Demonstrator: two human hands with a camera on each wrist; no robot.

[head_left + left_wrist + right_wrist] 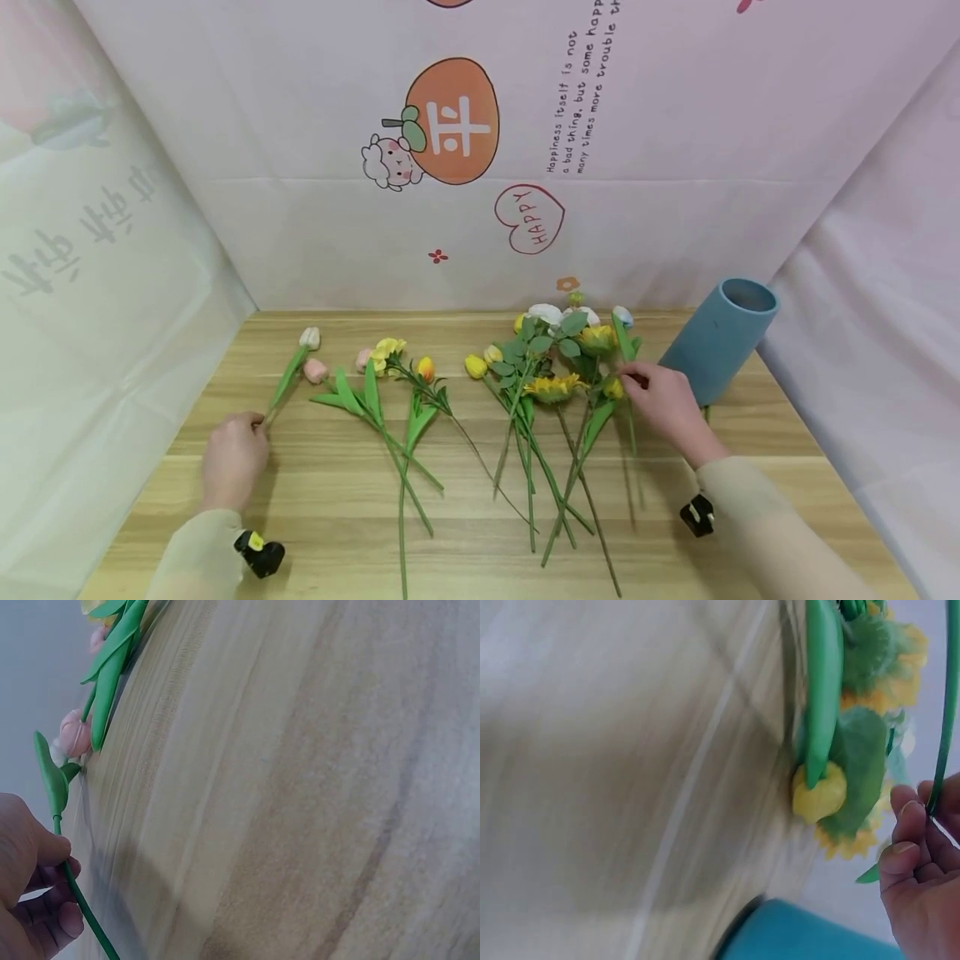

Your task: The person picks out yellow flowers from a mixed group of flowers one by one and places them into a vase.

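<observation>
My left hand (236, 462) pinches the green stem of a white tulip (310, 337) between thumb and fingers. In the left wrist view the stem (88, 915) runs down past the fingertips, with a pink tulip (74, 733) just behind the leaves. On the right, my right hand (663, 404) pinches the stem (949, 697) of a pale blue and white tulip (622, 317). That hand is beside the pile of flowers, close to a yellow tulip (819, 793) and the sunflowers (553, 388).
A blue vase (716, 346) is at the back right, beside my right hand. Mid-table lie a yellow-petalled flower (386, 353), an orange-yellow tulip (425, 369) and more yellow tulips (476, 366), stems crossing on the wooden table (315, 533). Printed cloth (315, 242) hangs behind.
</observation>
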